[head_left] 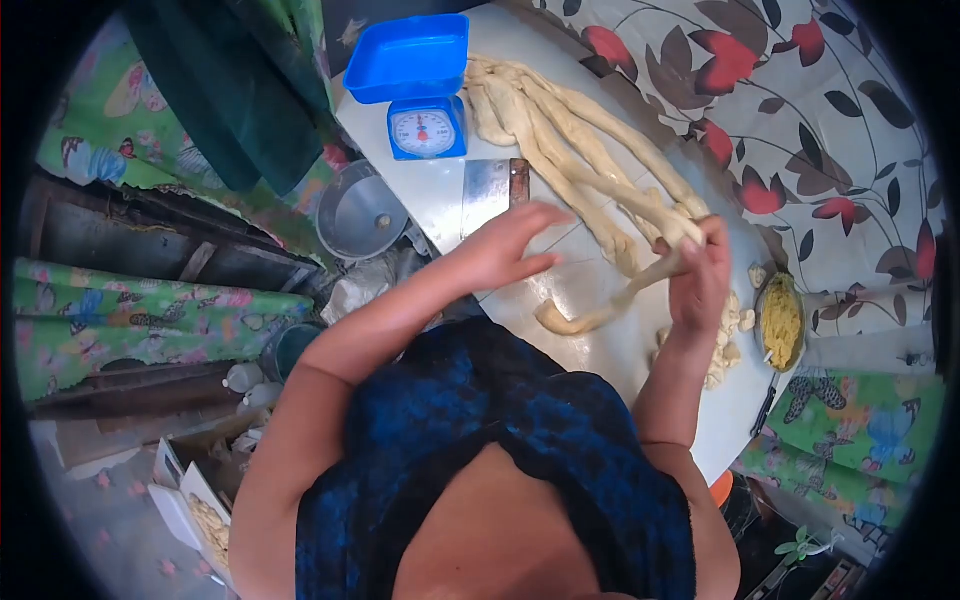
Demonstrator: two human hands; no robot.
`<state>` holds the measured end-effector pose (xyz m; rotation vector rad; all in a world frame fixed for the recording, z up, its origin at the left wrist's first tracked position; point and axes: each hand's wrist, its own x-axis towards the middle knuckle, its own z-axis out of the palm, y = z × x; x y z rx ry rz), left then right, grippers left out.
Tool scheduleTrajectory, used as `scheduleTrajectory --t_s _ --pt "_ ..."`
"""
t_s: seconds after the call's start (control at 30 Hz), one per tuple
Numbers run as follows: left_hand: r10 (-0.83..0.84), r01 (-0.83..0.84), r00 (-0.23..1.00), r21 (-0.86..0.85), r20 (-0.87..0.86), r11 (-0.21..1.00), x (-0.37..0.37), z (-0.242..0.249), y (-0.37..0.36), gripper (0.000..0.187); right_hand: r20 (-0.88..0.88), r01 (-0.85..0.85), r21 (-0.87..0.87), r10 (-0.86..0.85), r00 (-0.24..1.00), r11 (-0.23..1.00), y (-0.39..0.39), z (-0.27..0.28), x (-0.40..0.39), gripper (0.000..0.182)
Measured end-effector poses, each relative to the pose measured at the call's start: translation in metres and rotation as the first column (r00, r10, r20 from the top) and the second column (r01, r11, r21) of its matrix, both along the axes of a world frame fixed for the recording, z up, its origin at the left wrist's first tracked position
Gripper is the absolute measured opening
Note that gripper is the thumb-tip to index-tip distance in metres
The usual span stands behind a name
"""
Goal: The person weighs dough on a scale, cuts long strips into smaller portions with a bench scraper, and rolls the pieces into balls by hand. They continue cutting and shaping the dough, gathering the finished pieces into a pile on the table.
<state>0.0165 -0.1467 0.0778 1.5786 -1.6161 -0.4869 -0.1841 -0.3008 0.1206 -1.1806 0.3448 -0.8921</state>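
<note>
right hand (700, 280) pinching dough strip (605, 312), left hand (500, 247) spreading

right of centre, the pinch is probably raising the strip clear of the table (430, 195); its loose end is lying near frame centre. the left hand, at upper centre, is holding nothing, spreading thumb from fingers near the scraper (488, 193). dough ropes (545, 95) are stretching from upper centre toward the right hand, perhaps needing that length of table.
</note>
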Motion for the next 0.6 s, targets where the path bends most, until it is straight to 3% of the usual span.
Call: scheduleTrajectory --t_s 0.07,0.1,0.13,0.17,0.2,0.23,0.27,0.33,0.37,0.43,0.5,0.53,0.6 --pt "0.049 -0.048 0.999 -0.053 0.023 0.997 0.0 0.005 -0.03 0.058 0.264 -0.045 -0.146 0.082 0.961 0.988 0.015 0.035 -0.015 0.027" --pt "0.146 -0.139 0.989 -0.146 0.037 0.979 0.0 0.005 -0.047 0.064 0.398 -0.087 -0.137 0.135 0.907 0.987 0.023 0.052 -0.024 0.033" --pt "0.243 -0.227 0.969 -0.241 0.041 0.944 0.003 0.005 -0.061 0.07 0.458 0.042 -0.204 0.057 0.887 0.978 0.032 0.062 -0.033 0.037" --pt "0.251 -0.233 0.967 -0.248 0.044 0.94 0.008 0.002 -0.074 0.07 0.576 -0.302 -0.307 0.429 0.696 0.903 0.023 0.071 -0.043 0.034" --pt "0.341 -0.306 0.929 -0.22 0.145 0.926 0.016 -0.005 -0.087 0.07 0.644 -0.255 -0.266 0.369 0.671 0.929 0.029 0.078 -0.052 0.033" --pt "0.422 -0.381 0.873 -0.199 0.245 0.903 0.025 -0.013 -0.097 0.07 0.642 -0.307 -0.312 0.438 0.63 0.899 0.022 0.081 -0.065 0.033" --pt "0.43 -0.387 0.869 -0.206 0.244 0.899 0.038 -0.027 -0.107 0.07 0.64 -0.313 -0.319 0.447 0.625 0.894 0.021 0.078 -0.074 0.033" --pt "0.328 -0.394 0.819 0.045 0.471 0.918 0.061 -0.045 -0.125 0.062 0.663 -0.245 -0.369 0.439 0.607 0.897 0.019 0.068 -0.086 0.035" --pt "0.336 -0.4 0.817 0.04 0.468 0.916 0.07 -0.047 -0.135 0.062 0.618 -0.252 -0.385 0.451 0.644 0.888 0.018 0.062 -0.09 0.035" --pt "0.222 -0.418 0.838 0.324 0.498 0.849 0.08 -0.038 -0.154 0.038 0.519 -0.296 -0.41 0.488 0.702 0.863 0.012 0.049 -0.095 0.034" --pt "0.543 -0.557 0.816 0.023 0.199 0.83 0.089 -0.028 -0.179 0.029 0.535 -0.362 -0.304 0.472 0.7 0.881 0.017 0.029 -0.086 0.027" --pt "0.554 -0.546 0.829 -0.099 0.076 0.832 0.094 -0.008 -0.189 0.025 0.548 -0.421 -0.239 0.48 0.685 0.875 0.018 0.016 -0.081 0.022" --pt "0.55 -0.575 0.816 -0.344 -0.177 0.742 0.086 0.053 -0.194 0.018 0.281 -0.486 -0.266 0.55 0.787 0.832 0.013 -0.018 -0.084 0.023"
